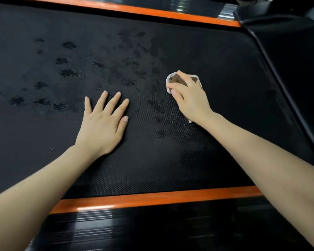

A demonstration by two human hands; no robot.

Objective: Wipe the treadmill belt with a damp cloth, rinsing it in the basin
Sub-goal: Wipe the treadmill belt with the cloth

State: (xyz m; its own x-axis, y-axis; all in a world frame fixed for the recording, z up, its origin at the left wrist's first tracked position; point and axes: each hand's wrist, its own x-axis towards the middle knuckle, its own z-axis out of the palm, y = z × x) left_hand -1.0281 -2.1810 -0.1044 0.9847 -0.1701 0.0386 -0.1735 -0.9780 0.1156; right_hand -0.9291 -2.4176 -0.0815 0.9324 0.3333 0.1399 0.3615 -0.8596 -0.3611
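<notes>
Dim scene, glare on side rail (96, 217) (streaky), edges warped

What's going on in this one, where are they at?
A person is wiping a treadmill belt. The right hand holds a bunched brown cloth with a white edge, pressed down on the belt. The left hand lies flat on the belt beside it, fingers spread. Dark damp patches dot the belt to the left and beyond the hands. No basin is in view.
</notes>
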